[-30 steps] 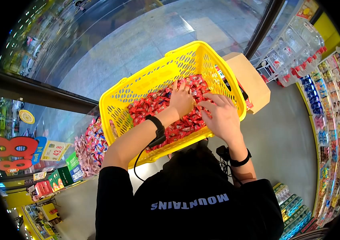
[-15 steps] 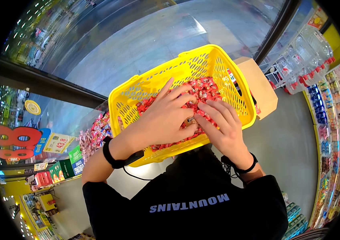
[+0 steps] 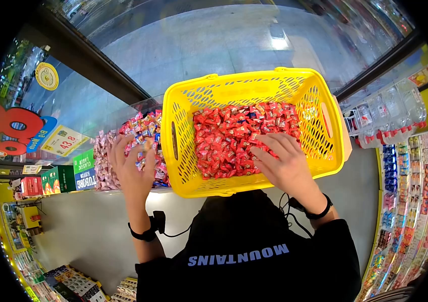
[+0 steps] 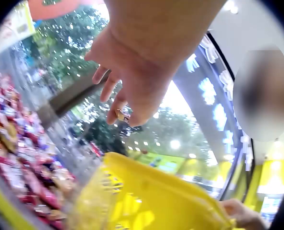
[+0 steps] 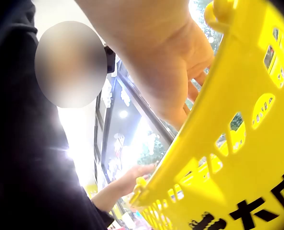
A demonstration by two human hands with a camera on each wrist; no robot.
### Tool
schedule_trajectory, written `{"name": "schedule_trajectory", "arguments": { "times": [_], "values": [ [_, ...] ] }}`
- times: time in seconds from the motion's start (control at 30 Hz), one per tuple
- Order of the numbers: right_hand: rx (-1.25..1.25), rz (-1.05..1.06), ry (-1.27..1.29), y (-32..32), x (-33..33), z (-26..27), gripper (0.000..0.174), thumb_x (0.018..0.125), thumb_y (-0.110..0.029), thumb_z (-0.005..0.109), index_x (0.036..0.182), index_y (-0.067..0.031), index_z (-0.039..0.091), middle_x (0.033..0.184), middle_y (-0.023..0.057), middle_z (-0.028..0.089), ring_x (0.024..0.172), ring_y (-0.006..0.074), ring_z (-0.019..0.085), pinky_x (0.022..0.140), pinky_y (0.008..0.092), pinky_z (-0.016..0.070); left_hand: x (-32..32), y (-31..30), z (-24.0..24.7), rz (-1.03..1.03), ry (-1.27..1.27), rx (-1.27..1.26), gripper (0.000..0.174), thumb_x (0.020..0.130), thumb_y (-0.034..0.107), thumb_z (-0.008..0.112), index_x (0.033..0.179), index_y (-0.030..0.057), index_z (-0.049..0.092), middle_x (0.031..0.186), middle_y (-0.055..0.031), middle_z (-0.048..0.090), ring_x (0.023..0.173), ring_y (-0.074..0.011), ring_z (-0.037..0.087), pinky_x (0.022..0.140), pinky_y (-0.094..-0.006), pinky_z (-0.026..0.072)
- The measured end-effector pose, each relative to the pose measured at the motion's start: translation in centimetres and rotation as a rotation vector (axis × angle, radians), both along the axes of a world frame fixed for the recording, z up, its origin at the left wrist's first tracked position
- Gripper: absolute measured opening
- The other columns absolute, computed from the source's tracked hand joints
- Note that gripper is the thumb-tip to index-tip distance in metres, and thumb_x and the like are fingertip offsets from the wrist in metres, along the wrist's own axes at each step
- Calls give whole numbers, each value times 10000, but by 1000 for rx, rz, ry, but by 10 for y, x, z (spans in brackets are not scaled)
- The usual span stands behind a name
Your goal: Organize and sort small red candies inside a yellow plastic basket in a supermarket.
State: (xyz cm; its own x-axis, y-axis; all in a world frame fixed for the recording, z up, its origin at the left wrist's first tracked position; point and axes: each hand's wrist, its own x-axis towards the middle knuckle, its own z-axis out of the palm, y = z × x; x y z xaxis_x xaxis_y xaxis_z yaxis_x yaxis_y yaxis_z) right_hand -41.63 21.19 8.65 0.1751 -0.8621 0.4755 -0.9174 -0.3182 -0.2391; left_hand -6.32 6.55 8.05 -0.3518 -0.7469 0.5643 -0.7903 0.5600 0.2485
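A yellow basket (image 3: 254,189) holds many red-wrapped candies (image 3: 224,143). Left of it, over a heap of pink and mixed candies (image 3: 104,161), my left hand (image 3: 136,173) hangs with fingers spread upward. Between its thumb and a finger it pinches a small gold-wrapped candy (image 4: 123,115), plain in the left wrist view, where the hand (image 4: 139,81) is above the basket's edge (image 4: 156,179). My right hand (image 3: 292,168) is over the basket's near right part, fingers loosely bent above the red candies. In the right wrist view its fingertips are hidden behind the basket wall (image 5: 238,96).
A cardboard box (image 3: 346,136) shows behind the basket's right side. Water bottles (image 3: 392,116) stand on a rack at the right, with stocked shelves (image 3: 410,201) below. At the left are a price sign (image 3: 65,141) and drink cartons (image 3: 60,180). Glass panes stand beyond the basket.
My left hand has left the basket and moved left over the pink and mixed heap. My right hand stays over the basket. The head view has turned, showing the basket more squarely.
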Motion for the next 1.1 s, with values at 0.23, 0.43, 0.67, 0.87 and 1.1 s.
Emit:
{"name": "schedule_trajectory", "arguments": {
  "times": [0.23, 0.43, 0.67, 0.87, 1.1],
  "values": [
    [334, 167, 55, -35, -34, 16, 306, 874, -196, 813, 1161, -106, 756, 1316, 120, 690, 1227, 340, 654, 1074, 454, 516, 48, 0, -123, 179, -106, 141, 311, 892, 271, 839, 1171, 140, 795, 1481, -111, 595, 1455, -426, 460, 1232, -634, 290],
    [636, 229, 282, -107, -62, -27, 495, 908, -247, 768, 1375, -110, 675, 1563, 188, 539, 1418, 400, 530, 1152, 502, 489, 44, -4, -131, 144, -12, 186, 426, 922, 310, 817, 1326, 196, 750, 1578, -131, 509, 1503, -443, 403, 1248, -643, 259],
    [826, 145, 583, -154, -65, -104, 497, 895, -207, 712, 1383, -114, 686, 1604, 139, 506, 1434, 434, 500, 1125, 549, 515, 42, 1, -125, 167, -6, 191, 429, 932, 335, 802, 1321, 161, 751, 1591, -181, 493, 1526, -464, 353, 1273, -625, 217],
    [570, 199, 851, -151, -69, -134, 501, 902, -229, 701, 1401, -191, 688, 1621, 72, 493, 1471, 359, 479, 1042, 578, 536, 42, 1, -124, 179, -7, 226, 441, 930, 335, 804, 1333, 173, 731, 1608, -172, 470, 1525, -471, 346, 1269, -640, 216],
    [725, 207, 530, -159, -72, -127, 536, 892, -166, 689, 1422, -92, 655, 1530, 106, 580, 1380, 329, 565, 1086, 504, 539, 42, 1, -124, 137, 24, 234, 442, 919, 313, 813, 1331, 189, 714, 1601, -165, 466, 1548, -456, 331, 1272, -680, 187]
  ]
}}
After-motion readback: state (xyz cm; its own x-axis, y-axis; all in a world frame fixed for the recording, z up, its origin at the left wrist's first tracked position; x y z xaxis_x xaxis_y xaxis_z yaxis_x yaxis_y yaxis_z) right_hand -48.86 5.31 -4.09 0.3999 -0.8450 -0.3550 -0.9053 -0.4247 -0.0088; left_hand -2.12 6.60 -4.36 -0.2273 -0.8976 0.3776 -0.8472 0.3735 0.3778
